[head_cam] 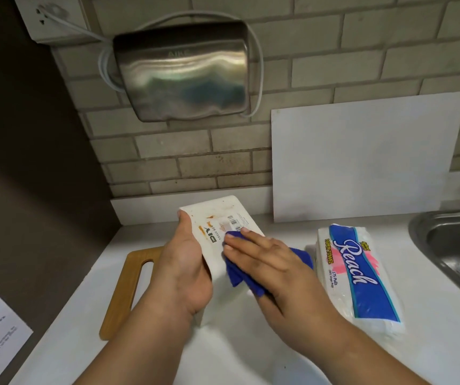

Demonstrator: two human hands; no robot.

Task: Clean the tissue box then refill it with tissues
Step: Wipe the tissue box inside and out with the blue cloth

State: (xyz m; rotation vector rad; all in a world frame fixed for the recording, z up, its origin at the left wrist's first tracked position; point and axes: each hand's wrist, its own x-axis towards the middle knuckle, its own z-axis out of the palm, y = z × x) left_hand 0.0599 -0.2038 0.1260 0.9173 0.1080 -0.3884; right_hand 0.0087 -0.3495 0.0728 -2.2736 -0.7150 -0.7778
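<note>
White tissue box (223,226) held tilted over the white counter (223,357), printed face with barcode toward the camera, orange-brown smears near its upper left. Lower end mostly hidden behind the wrists; contact with the counter impossible to tell.

Left hand (184,265) clamped round the box's left edge, thumb up near the top corner, fingers wrapped out of sight behind. Right hand (273,262) laid flat on the box's face, fingers straight and together, pressing a blue cloth (241,273) against it, folds of cloth spilling out beneath the palm.

Just left of the box, flat on the counter, a wooden board (128,287) with a slot handle. Right of the box, near but apart, a sealed pack of paper towels (359,276); further right, a steel sink (451,245). Above the box on the brick wall, a metal hand dryer (181,70); up and right, a white panel (362,157) leaning on the wall.
</note>
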